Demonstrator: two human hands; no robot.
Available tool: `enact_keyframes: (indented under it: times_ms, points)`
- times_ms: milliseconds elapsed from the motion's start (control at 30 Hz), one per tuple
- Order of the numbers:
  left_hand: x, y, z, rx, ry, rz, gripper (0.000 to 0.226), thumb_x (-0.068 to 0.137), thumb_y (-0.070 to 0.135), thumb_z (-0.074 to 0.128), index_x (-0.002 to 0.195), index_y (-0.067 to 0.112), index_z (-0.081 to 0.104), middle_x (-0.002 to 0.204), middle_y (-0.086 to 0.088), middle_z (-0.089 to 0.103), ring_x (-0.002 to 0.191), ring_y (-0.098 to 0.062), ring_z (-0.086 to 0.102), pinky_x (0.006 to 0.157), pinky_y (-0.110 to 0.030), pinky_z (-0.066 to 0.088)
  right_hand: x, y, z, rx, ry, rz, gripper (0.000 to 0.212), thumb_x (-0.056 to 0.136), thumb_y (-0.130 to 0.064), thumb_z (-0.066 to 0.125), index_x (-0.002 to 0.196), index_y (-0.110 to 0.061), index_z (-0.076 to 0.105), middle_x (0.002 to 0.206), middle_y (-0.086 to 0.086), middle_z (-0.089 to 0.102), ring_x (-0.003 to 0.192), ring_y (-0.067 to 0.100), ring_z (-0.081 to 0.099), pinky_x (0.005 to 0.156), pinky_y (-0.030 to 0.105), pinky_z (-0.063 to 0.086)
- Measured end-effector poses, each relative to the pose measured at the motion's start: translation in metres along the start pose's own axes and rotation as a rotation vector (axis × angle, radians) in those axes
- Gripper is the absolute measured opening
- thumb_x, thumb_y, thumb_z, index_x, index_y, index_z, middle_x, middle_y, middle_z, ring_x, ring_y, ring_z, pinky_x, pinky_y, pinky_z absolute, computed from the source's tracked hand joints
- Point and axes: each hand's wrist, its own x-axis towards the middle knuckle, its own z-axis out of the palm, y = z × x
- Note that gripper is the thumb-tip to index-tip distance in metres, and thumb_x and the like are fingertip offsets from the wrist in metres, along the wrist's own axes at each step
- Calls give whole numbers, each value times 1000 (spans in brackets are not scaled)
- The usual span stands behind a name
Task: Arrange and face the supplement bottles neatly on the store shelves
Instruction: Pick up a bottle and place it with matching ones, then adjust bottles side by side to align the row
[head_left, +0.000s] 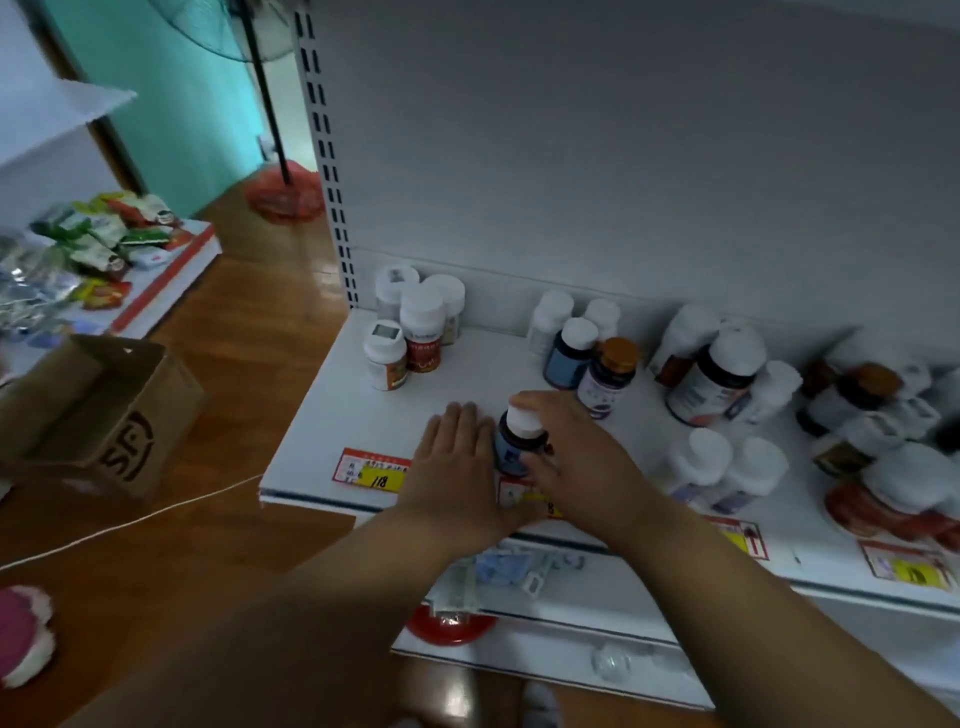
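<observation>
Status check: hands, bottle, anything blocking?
Left hand flat, fingers straight against blue-label bottle. Right hand grips it at shelf front edge. Bottle upright, white cap. No obstruction; nearest is orange-cap bottle behind.

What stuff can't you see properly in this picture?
All in the head view:
- Blue bottle: the lower label is covered by the left hand and right hand.
- Middle price tag: mostly hidden under the wrists.
- Bottles at the far right: blurred, and cut off by the picture's edge.
- Labels on the back-left bottles: too small to read.
- Lower shelf: mostly hidden behind the arms.
</observation>
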Motion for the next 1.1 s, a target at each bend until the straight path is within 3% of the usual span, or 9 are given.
enact_keyframes:
  times_ms: [200,333,400,467,533,700,867,1000,1100]
  points:
    - [2,-1,-4,-2,-50,11,117,70,90,15,153,10,-2,161,-15,-6,147,-30,-11,118,-45,-8,0,-9,1,-28,-16,61,58,86,-3,61,138,-20,41,140,0,43,126,12,42,101,19,34]
    - [-6,-5,-20,-71,-88,18,112,75,87,25,153,9,2,162,-10,-2,148,-25,-7,119,-39,-7,-9,-15,-3,-34,55,84,65,86,-15,63,143,-28,34,149,4,27,137,16,29,108,28,32]
    - [-22,-7,-29,-142,25,27,102,78,81,35,150,9,22,156,-10,23,144,-26,17,118,-37,11,-23,-18,-6,7,141,132,67,84,-19,63,143,-32,33,149,-1,23,135,15,31,106,30,36]
    - [-46,-3,-35,-217,239,99,75,81,68,49,127,9,53,126,-9,54,117,-28,48,100,-38,39,-43,-21,-13,31,221,152,63,83,-21,64,139,-30,37,145,-4,26,129,14,38,103,36,42]
    - [-68,12,-39,-281,336,203,50,81,58,54,106,15,60,102,-3,59,95,-24,54,82,-37,45,-65,-22,-25,39,297,148,57,83,-23,65,135,-27,40,140,-4,33,125,14,43,99,38,44]
    - [-69,100,-47,-375,254,412,35,78,46,64,102,22,59,100,3,59,92,-19,54,78,-33,43,-127,-10,-76,-30,410,212,44,83,-25,62,124,-17,51,133,1,43,110,14,51,92,29,45]
    - [-51,222,-40,-425,221,516,34,84,46,60,108,23,58,103,5,56,96,-17,51,80,-32,42,-217,35,-141,-43,504,341,35,87,-22,63,120,-21,54,120,-7,48,104,5,53,85,29,49]
    - [-46,325,-26,-457,248,545,31,83,43,64,106,22,58,102,5,57,96,-16,52,79,-27,38,-289,79,-199,-26,596,392,31,87,-19,64,115,-27,54,109,-14,49,99,1,55,83,18,47]
    - [-38,393,-21,-478,252,572,32,83,44,63,107,23,57,102,7,56,96,-14,51,79,-27,38,-329,114,-242,-22,598,440,27,89,-22,63,115,-27,56,109,-13,53,99,0,56,83,18,48]
